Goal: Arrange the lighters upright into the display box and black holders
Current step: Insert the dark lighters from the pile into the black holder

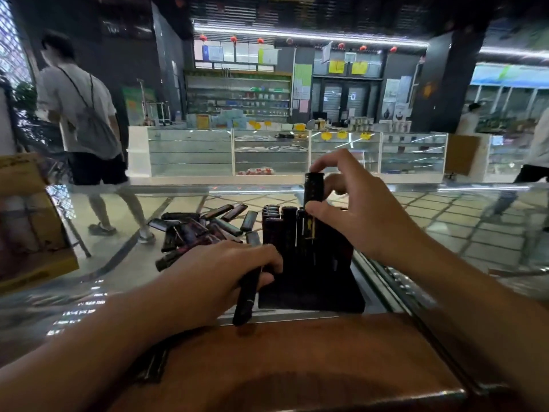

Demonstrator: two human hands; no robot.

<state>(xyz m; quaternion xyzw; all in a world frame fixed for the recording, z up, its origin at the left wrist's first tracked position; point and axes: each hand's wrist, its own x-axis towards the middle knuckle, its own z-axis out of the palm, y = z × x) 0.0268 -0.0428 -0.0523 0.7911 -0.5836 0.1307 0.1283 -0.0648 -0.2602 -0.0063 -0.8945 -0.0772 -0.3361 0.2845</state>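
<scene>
A black holder (312,289) stands on the glass counter in the middle, with several dark lighters (285,221) upright in it. My right hand (350,209) pinches one dark lighter (313,188) upright above the holder's right rear part, index finger on its top, thumb on its side. My left hand (225,272) grips another dark lighter (246,295) that points down toward me, just left of the holder. A loose pile of lighters (202,230) lies flat on the glass behind my left hand.
A cardboard box (26,221) stands at the left edge. A brown wooden ledge (297,361) runs along the near side. Beyond the counter a person with a backpack (86,120) walks past, and shop display cases (267,153) fill the back.
</scene>
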